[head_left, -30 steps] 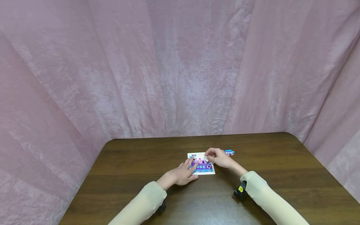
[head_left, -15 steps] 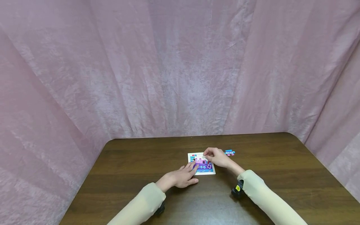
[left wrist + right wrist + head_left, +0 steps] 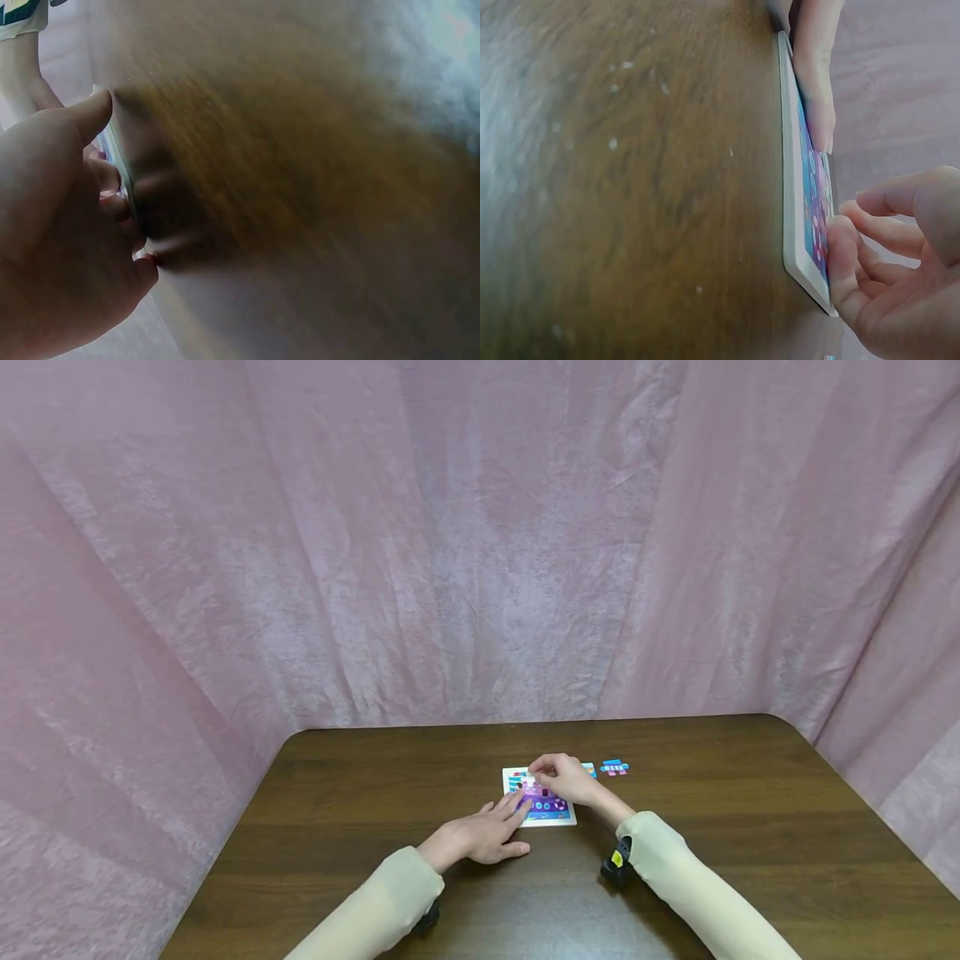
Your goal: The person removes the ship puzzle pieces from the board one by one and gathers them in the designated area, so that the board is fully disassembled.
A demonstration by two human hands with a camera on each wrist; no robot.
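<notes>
A white-framed picture puzzle (image 3: 551,823) of a purple and pink ship lies flat on the table. My left hand (image 3: 491,833) rests over its left side, fingers stretched across the picture and thumb on the wood in front. Over the puzzle's upper part is my right hand (image 3: 566,779), its fingers bent and thumb tip close to the other fingertips. In the right wrist view the right hand's thumb (image 3: 842,251) is right at the puzzle surface. I cannot tell whether a piece is between those fingertips. The right hand hides the puzzle's upper right.
A loose blue, white and pink puzzle piece (image 3: 614,767) lies on the brown wooden table (image 3: 360,802), just right of the puzzle. Pink curtains (image 3: 480,543) hang behind the table's far edge.
My right hand has shifted left across the top of the puzzle, uncovering its upper right corner and the loose piece. The left hand stays nearly in place, drawn back slightly.
</notes>
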